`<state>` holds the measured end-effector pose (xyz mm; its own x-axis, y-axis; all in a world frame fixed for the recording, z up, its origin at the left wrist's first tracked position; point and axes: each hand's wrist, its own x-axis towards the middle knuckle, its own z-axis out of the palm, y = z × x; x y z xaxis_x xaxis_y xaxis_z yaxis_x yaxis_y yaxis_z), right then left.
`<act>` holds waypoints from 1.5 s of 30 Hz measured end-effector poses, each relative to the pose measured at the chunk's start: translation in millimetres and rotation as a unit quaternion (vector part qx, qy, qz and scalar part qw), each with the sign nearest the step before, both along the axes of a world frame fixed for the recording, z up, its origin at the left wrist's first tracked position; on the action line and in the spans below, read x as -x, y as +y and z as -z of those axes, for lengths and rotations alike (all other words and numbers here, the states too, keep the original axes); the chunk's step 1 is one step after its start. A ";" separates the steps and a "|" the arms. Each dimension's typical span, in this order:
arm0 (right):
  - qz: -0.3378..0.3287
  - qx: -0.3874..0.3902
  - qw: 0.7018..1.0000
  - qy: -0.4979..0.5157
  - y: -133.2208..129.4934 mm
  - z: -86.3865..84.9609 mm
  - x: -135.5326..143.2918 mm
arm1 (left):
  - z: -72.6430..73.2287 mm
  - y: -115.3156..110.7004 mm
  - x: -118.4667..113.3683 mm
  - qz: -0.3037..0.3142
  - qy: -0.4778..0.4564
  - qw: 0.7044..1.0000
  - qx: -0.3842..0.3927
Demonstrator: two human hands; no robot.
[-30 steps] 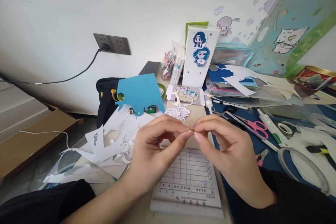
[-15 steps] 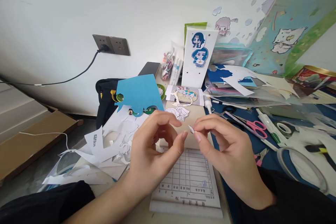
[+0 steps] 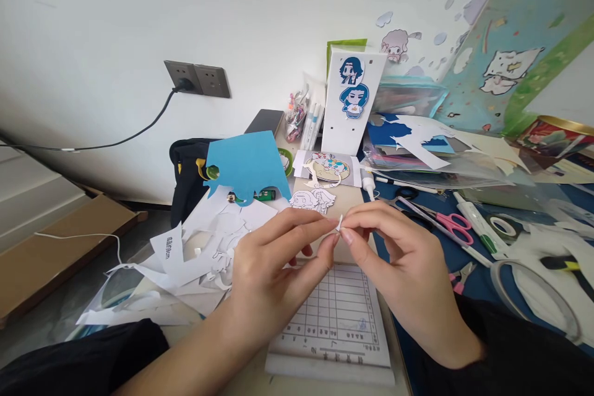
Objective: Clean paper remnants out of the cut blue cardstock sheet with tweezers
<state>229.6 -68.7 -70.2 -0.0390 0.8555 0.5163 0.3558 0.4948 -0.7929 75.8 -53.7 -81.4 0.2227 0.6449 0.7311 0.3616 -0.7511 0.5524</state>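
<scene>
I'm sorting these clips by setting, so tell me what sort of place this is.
Probably a paper-craft desk: paper scraps are heaped at left, cut-out drawings lie ahead, and pink-handled scissors lie at right.

The small white piece (image 3: 339,223) looks like matt paper, though it is too small to be sure. Thin, matt printed paper makes up the form pad (image 3: 338,309); the white scraps (image 3: 206,260) are paper too, creased and curling. The blue sheet (image 3: 248,161) looks like smooth, matt card. Clear plastic sleeves (image 3: 417,178) shine and wrinkle. The scissors (image 3: 452,229) pair smooth pink plastic handles with metal blades, and the tin (image 3: 559,136) has a glossy printed side under a shiny gold metal rim. The brown box (image 3: 69,250) is matt cardboard, the dark sleeve (image 3: 132,349) soft, dull cloth.
</scene>
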 end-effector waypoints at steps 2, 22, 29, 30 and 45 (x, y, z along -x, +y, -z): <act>0.002 -0.008 1.000 -0.008 -0.7 -0.4 0.2 | -1.3 0.1 0.2 -0.003 0.002 1.000 -0.006; -0.053 0.074 0.995 0.029 -0.9 -0.2 -1.4 | -8.0 1.5 0.4 0.006 -0.075 0.984 0.162; -0.051 0.099 0.993 0.049 -0.6 0.8 -2.2 | -6.3 -0.4 -0.1 0.010 -0.055 0.995 0.078; -0.049 0.104 0.992 0.051 -0.3 1.1 -2.3 | -5.7 -0.4 0.0 0.007 -0.046 0.997 0.058; -0.053 0.148 0.985 0.072 3.8 3.3 -3.5 | -5.4 3.3 -0.8 0.020 -0.050 0.995 0.086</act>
